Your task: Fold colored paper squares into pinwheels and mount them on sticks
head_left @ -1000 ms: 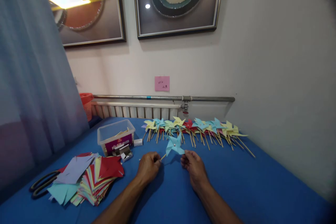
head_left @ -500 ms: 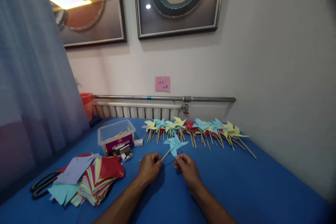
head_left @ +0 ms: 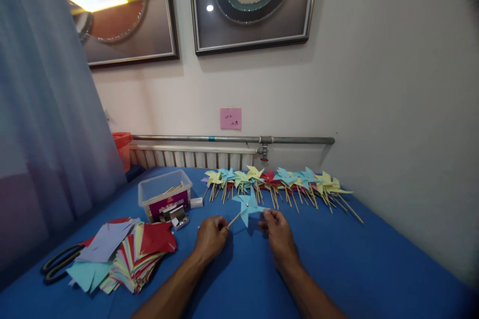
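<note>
My left hand (head_left: 212,237) is closed on the thin wooden stick of a light blue paper pinwheel (head_left: 247,205), which is tilted up to the right above the blue table cover. A small pin head shows at the pinwheel's centre. My right hand (head_left: 276,229) has its thumb and forefinger pinched at the tip of the right-hand blade, its other fingers curled. Behind the pinwheel lies a row of finished pinwheels (head_left: 269,177) in yellow, blue, red and purple, their sticks pointing towards me.
At left lie a stack of cut paper squares (head_left: 144,254) and black-handled scissors (head_left: 60,261). Behind them stand a clear plastic tub (head_left: 164,194) of sticks, an opened small box (head_left: 178,218) and a small white box (head_left: 196,202). A red basket (head_left: 122,149) stands by the curtain (head_left: 48,109).
My right hand has moved from the pinwheel's lower blade up and right to its right-hand blade. The pinwheel's blades have turned slightly. My left hand keeps its hold on the stick.
</note>
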Action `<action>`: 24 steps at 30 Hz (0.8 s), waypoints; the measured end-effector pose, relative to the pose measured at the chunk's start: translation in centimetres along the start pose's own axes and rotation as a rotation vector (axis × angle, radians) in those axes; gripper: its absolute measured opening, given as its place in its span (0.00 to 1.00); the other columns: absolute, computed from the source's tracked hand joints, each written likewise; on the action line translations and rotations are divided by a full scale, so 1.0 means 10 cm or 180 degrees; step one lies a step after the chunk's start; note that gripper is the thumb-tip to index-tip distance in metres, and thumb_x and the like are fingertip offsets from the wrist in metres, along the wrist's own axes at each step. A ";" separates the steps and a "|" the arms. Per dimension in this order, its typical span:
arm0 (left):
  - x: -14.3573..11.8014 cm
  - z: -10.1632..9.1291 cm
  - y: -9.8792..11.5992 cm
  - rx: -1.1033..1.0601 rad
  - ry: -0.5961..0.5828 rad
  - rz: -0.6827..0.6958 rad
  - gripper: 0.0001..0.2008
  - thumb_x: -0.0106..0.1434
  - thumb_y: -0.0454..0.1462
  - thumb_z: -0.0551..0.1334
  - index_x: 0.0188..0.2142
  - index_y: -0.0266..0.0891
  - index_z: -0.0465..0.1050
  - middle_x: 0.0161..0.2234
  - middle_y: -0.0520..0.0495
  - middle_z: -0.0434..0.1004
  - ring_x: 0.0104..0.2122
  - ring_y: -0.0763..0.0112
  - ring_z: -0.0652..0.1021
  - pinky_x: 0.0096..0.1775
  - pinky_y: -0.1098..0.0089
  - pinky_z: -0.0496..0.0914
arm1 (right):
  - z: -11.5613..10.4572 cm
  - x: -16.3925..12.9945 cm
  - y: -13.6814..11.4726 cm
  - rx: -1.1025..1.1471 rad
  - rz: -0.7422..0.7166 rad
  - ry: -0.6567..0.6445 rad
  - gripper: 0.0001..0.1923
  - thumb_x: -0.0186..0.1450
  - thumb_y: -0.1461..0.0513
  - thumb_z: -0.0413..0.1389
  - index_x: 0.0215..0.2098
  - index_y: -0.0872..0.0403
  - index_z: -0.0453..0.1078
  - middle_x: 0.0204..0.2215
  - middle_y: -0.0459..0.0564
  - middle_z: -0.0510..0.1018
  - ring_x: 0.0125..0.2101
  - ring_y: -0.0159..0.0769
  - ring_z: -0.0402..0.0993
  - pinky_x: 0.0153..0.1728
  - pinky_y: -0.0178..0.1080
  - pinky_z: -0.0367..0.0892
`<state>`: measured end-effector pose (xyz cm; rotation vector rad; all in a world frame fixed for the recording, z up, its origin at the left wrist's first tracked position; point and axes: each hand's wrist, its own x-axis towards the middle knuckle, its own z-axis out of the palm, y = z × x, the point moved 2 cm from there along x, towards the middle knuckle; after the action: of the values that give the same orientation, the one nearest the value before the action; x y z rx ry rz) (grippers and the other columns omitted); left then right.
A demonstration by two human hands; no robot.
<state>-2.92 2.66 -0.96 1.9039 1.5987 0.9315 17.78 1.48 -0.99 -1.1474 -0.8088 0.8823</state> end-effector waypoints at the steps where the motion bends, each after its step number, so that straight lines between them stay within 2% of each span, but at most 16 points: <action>1: 0.00 0.00 0.01 0.0053 -0.0003 0.0018 0.07 0.60 0.33 0.59 0.30 0.38 0.77 0.29 0.50 0.77 0.31 0.71 0.73 0.33 0.72 0.60 | -0.03 0.02 -0.01 0.0050 0.0005 0.0065 0.19 0.53 0.45 0.64 0.31 0.49 0.72 0.26 0.46 0.79 0.26 0.39 0.76 0.28 0.38 0.67; 7: -0.02 -0.01 0.03 0.0151 -0.0012 0.0025 0.06 0.59 0.31 0.60 0.30 0.38 0.77 0.30 0.50 0.77 0.32 0.70 0.73 0.34 0.72 0.59 | -0.07 0.04 0.01 0.0202 0.0150 0.0051 0.17 0.52 0.47 0.66 0.25 0.49 0.70 0.22 0.45 0.77 0.25 0.37 0.74 0.27 0.38 0.65; 15: 0.00 0.01 0.01 -0.0039 0.0005 -0.0049 0.06 0.60 0.32 0.60 0.30 0.38 0.77 0.28 0.51 0.77 0.30 0.72 0.73 0.32 0.72 0.59 | 0.06 -0.07 0.03 0.0218 0.0473 -0.0326 0.18 0.47 0.48 0.66 0.23 0.50 0.68 0.19 0.41 0.73 0.20 0.32 0.68 0.22 0.35 0.61; 24: -0.02 -0.02 0.06 -0.0081 0.0041 -0.0105 0.06 0.60 0.32 0.60 0.30 0.37 0.77 0.27 0.52 0.76 0.29 0.72 0.72 0.32 0.72 0.60 | 0.13 -0.13 0.08 0.0098 0.0437 -0.0565 0.22 0.48 0.44 0.67 0.22 0.52 0.68 0.19 0.43 0.74 0.19 0.31 0.68 0.21 0.34 0.60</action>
<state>-2.69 2.34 -0.46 1.8524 1.6132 0.9476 15.89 0.95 -1.55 -1.1184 -0.8648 1.1192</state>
